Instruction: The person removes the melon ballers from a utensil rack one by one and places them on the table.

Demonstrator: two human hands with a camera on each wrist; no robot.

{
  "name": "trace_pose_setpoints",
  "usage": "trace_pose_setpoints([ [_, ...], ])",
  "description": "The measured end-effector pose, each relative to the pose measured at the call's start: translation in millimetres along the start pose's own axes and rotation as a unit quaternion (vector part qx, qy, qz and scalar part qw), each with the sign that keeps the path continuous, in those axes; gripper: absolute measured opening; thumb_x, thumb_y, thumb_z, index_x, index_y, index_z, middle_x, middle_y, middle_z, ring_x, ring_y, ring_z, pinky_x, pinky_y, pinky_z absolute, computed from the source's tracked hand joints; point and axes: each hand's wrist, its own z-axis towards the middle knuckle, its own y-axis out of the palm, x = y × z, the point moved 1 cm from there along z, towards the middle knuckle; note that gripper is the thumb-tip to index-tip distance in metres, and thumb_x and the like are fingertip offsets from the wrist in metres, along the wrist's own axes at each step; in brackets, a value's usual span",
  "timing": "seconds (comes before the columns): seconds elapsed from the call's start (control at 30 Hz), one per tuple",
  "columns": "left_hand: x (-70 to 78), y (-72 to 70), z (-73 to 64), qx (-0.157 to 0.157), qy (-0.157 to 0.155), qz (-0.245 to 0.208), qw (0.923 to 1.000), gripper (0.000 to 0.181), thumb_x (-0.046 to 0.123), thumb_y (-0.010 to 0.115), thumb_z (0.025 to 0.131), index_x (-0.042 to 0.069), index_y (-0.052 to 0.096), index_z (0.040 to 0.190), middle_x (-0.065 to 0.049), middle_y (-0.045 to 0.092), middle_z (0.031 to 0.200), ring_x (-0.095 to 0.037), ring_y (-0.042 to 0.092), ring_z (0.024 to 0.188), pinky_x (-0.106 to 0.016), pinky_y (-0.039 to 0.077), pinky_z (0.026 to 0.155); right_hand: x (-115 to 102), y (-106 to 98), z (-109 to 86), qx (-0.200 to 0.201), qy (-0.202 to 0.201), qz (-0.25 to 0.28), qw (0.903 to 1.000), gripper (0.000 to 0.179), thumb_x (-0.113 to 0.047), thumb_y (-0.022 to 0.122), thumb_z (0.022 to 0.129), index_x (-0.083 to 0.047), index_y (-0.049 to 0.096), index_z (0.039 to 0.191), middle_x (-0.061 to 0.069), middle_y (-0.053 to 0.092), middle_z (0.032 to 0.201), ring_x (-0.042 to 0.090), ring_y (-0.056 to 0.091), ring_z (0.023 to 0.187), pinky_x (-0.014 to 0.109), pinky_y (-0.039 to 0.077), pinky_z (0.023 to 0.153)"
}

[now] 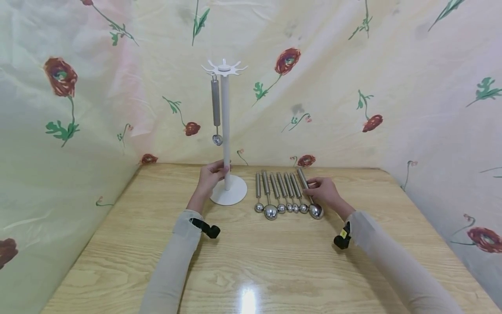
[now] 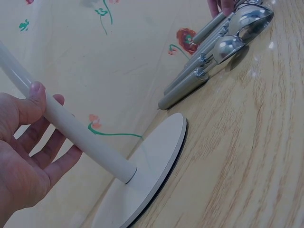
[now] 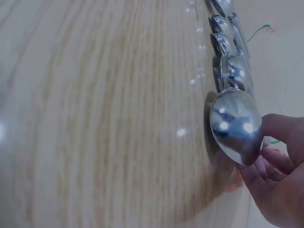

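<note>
My left hand (image 1: 212, 178) grips the white pole (image 1: 226, 148) of an upright stand, low down, thumb on one side and fingers round the other. The stand's round base (image 1: 235, 196) rests on the table. From its ring of hooks (image 1: 224, 68) hangs one steel melon baller (image 1: 216, 104), on the left side. At the right end of a row, my right hand (image 1: 323, 192) pinches the handle of a large steel scoop (image 1: 316, 211). The scoop's rounded bowl (image 3: 236, 126) faces up in the right wrist view, and the fingers partly hide its handle.
Several steel scoops (image 1: 270, 212) lie side by side right of the base, handles toward the back, domed bowls toward the front. Behind the wooden table (image 1: 251, 253) hangs a floral cloth (image 1: 329, 109), which also covers both sides.
</note>
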Motion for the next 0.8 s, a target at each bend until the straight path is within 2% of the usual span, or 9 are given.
trace_pose_setpoints([
  [0.2,1.3,0.0,-0.9,0.004,0.000,0.004,1.0000,0.034,0.011,0.066,0.100,0.006,0.066,0.133,-0.021,0.068,0.130,-0.014,0.068,0.101,-0.040,0.058,0.104,-1.0,0.9,0.1,0.001,-0.002,-0.003,1.0000,0.045,-0.008,0.076,0.090,0.011,0.061,0.128,0.024,0.071,0.105,0.011,0.064,0.075,0.022,0.058,0.058],
  [0.47,-0.6,0.7,-0.4,-0.001,0.000,-0.003,1.0000,0.034,0.011,0.066,0.100,0.004,0.066,0.133,-0.027,0.063,0.134,-0.010,0.067,0.098,-0.041,0.057,0.105,-1.3,2.6,-0.6,-0.003,0.006,-0.009,0.9999,0.044,-0.009,0.075,0.091,0.011,0.061,0.127,0.024,0.070,0.107,0.012,0.063,0.073,0.022,0.057,0.058],
  [0.8,-2.2,0.5,0.9,0.001,0.007,-0.003,1.0000,0.033,0.011,0.066,0.100,0.004,0.066,0.132,-0.028,0.062,0.135,-0.011,0.066,0.099,-0.040,0.057,0.106,0.6,2.6,0.1,-0.002,-0.008,-0.025,0.9997,0.044,-0.012,0.075,0.091,0.012,0.061,0.125,0.024,0.071,0.103,0.011,0.063,0.068,0.023,0.057,0.057],
])
